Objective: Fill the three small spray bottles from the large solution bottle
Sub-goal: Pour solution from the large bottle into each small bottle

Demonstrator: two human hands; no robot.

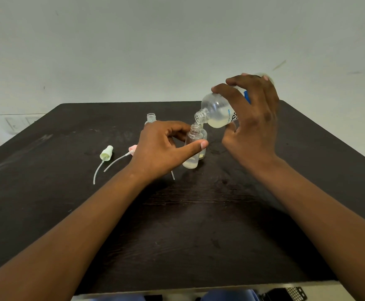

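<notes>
Three small spray bottles sit on the dark desk (pixel 68 213), all uncapped. Left hand (pixel 162 148) curls around the nearest small bottle (pixel 192 148), thumb across its front, fingers behind; the bottle stands upright on the desk with a little cloudy liquid at the bottom. A second small bottle (pixel 203 146) stands just behind it, touching or nearly so, also holding some liquid. The third bottle (pixel 151 117) stands farther back, partly hidden by the left hand.

Right hand (pixel 251 118) grips the large solution bottle (pixel 217 109) from above, fingers wrapped over its body. Bottle tilted, neck down, mouth directly over the held bottle's opening. Pale liquid pooled at its lower side.

Spray heads lie at left: a pale green one (pixel 106 152) and a pink one (pixel 132 148), dip tubes trailing toward the viewer.
</notes>
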